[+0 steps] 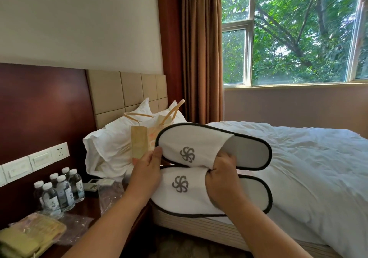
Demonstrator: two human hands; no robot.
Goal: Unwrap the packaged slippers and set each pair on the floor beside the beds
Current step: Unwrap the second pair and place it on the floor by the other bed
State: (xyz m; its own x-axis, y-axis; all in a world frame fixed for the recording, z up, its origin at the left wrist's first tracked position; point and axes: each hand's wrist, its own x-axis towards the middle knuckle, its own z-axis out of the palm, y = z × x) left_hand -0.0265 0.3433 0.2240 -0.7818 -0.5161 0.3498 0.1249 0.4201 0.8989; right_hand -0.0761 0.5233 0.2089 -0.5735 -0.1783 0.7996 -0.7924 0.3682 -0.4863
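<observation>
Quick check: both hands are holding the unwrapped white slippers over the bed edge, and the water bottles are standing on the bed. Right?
Not quite. The head view shows the water bottles standing on the dark nightstand left of the bed, not on it. The rest holds: the left hand and right hand grip the unwrapped white slippers over the bed edge.

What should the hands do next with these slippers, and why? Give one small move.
Probably lower the pair to the floor beside the bed. Both slippers, the upper slipper and the lower slipper, look already unwrapped and are held in the air, the left hand at the toes and the right hand at the openings.
</observation>
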